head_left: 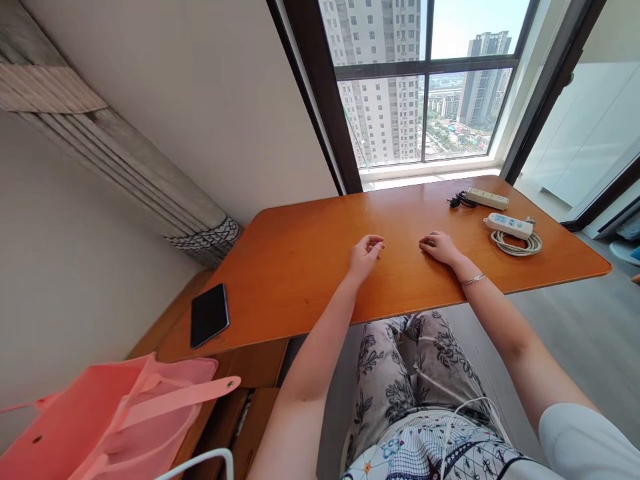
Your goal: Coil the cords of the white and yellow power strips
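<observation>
My left hand (367, 258) rests by its edge on the orange-brown wooden table (300, 260), fingers loosely bent and the thumb near them, with nothing visible in it. My right hand (440, 247) lies palm down on the same tabletop, a little to the right, fingers slightly bent and holding nothing that I can see. A thin bracelet (473, 279) circles the right wrist. Nearest to the right hand is a white power strip (509, 225) with its pale cable (517, 247) coiled beside it. Behind it lies a beige power strip (487, 199) with a black plug and cord (463, 200).
A black tablet or large phone (209, 315) lies near the table's left end. A pink bag (100, 413) with a strap stands at the lower left, by a wooden drawer unit (255, 367). Beyond the table is a window (425, 67); a tied curtain (150, 167) hangs left.
</observation>
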Available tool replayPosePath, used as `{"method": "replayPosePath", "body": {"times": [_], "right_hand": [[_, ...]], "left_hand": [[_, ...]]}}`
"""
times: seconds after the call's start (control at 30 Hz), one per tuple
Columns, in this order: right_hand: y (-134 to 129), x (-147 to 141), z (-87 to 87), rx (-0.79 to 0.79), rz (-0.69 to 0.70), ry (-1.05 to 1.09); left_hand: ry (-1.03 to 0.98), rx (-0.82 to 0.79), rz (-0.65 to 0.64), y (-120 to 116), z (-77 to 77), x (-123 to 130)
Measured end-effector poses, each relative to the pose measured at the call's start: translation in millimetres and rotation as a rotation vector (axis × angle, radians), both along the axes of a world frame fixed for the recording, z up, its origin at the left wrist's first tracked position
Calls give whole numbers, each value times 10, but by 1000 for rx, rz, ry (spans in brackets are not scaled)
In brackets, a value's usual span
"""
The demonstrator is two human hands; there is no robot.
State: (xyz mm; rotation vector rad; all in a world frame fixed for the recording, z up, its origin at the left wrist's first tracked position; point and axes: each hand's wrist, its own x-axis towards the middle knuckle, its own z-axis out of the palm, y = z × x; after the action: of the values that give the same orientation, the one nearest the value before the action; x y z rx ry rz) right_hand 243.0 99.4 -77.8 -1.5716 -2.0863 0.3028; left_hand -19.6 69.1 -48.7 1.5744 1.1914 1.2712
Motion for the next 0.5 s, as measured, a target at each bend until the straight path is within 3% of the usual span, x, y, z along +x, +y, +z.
{"method": "replayPosePath", "body": {"times": [0.17, 0.37, 0.5], "right_hand": [[-17, -3, -14, 24, 8, 10], [-23, -18, -24, 52, 35, 49], [-115, -127, 213, 332, 38, 289]], "left_hand": [[223, 78, 158, 100, -217, -162], [254, 123, 88, 34, -322, -133], [299, 128, 24, 31, -314, -92]]}}
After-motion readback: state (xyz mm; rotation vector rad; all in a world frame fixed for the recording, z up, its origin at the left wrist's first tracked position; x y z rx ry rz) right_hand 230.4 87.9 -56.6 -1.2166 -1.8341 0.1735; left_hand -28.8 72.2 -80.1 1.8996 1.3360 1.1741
